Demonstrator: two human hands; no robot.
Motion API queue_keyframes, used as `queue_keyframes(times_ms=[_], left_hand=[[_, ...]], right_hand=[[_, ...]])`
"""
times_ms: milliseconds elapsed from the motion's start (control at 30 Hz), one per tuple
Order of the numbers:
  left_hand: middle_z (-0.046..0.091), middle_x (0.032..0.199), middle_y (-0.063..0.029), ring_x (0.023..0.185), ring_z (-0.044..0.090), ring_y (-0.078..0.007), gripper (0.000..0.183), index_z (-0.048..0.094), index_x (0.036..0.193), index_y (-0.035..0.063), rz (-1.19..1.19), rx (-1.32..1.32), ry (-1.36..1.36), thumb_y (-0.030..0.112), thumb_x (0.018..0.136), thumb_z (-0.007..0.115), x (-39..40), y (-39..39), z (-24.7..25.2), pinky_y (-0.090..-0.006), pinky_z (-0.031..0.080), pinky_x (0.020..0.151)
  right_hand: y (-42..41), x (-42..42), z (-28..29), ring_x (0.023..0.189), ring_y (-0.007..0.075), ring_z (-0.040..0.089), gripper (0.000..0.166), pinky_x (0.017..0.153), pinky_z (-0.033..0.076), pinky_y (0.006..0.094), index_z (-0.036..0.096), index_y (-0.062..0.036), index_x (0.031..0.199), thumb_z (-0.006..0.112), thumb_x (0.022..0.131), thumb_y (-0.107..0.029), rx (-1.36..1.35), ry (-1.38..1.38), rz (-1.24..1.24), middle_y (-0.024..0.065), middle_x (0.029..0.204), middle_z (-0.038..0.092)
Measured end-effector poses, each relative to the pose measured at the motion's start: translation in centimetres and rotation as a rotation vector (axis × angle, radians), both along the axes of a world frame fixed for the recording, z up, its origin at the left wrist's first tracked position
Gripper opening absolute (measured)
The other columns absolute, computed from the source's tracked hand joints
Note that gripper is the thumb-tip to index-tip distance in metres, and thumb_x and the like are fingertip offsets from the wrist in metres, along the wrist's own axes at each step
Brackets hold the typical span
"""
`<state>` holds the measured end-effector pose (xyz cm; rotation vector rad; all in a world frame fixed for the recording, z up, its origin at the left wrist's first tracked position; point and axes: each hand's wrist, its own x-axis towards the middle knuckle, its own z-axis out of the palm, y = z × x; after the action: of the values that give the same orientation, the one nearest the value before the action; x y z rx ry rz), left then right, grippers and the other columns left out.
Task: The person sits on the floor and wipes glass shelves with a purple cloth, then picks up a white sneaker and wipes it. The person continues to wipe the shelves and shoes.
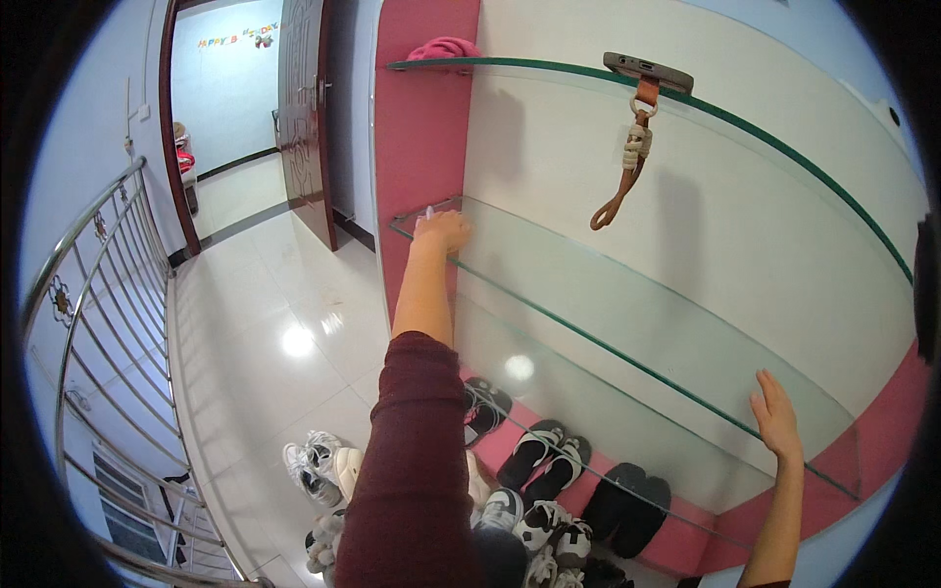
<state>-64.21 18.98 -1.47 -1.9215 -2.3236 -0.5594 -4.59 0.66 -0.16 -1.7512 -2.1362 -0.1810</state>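
My left hand (442,231) reaches to the left end of a middle glass shelf (588,279), close to the pink side panel (423,147). A small pale thing (429,212) shows at its fingers; whether it is held I cannot tell, as the hand's far side is hidden. Near the right end of the same shelf, at its front edge, my right hand (775,419) has its fingers extended and holds nothing visible. On the upper glass shelf (537,67), a phone (647,71) lies over the front edge, with a brown braided strap (632,158) hanging down.
Pink cloth (443,48) rests at the upper shelf's left end. Below, slippers (548,456) stand on a pink ledge, and several sneakers (544,525) stand near it. A metal railing (110,294) runs along the left. A brown door (305,110) stands ajar beyond the tiled floor (257,316).
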Motion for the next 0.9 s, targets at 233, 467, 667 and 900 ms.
queue_keyframes(times_ms=[233,467,667,900], left_hand=[[0.041,0.136,-0.0079,0.13,0.031,-0.0301,0.053,0.046,0.127,0.0116,0.149,0.018,0.125,0.044,0.088,0.032,-0.2,-1.2,-1.1,-0.0532,0.024,0.104],[0.035,0.14,-0.0084,0.13,0.028,-0.0361,0.063,0.044,0.129,0.0103,0.045,-0.01,0.142,0.055,0.085,0.034,3.6,-3.9,-0.9,-0.0565,0.022,0.104],[0.037,0.138,-0.0089,0.129,0.03,-0.0344,0.06,0.045,0.127,0.0098,-0.166,-0.001,0.1,0.051,0.086,0.033,4.5,-5.4,-0.4,-0.055,0.026,0.102],[0.041,0.134,-0.0072,0.124,0.039,-0.0282,0.049,0.046,0.124,0.0112,-0.285,-0.029,0.208,0.042,0.088,0.033,1.3,-1.1,-1.0,-0.052,0.031,0.099]], right_hand=[[0.5,0.0,-0.5,0.124,0.0331,0.038,0.048,0.103,0.029,0.0389,0.044,-0.0015,0.127,0.046,0.089,-0.031,0.021,0.017,0.003,0.0185,0.135,0.04],[0.6,-0.4,-0.8,0.125,0.0337,0.037,0.048,0.103,0.028,0.039,0.044,-0.0011,0.127,0.046,0.089,-0.031,0.008,0.043,-0.036,0.0196,0.134,0.04],[0.0,-1.0,-0.2,0.126,0.0329,0.035,0.048,0.105,0.026,0.0385,0.043,-0.0006,0.128,0.043,0.091,-0.031,-0.002,0.036,-0.038,0.0196,0.136,0.038],[-0.6,-1.4,0.4,0.127,0.0307,0.035,0.048,0.105,0.026,0.038,0.043,-0.0008,0.128,0.042,0.092,-0.031,-0.034,0.042,-0.057,0.0177,0.137,0.038]])
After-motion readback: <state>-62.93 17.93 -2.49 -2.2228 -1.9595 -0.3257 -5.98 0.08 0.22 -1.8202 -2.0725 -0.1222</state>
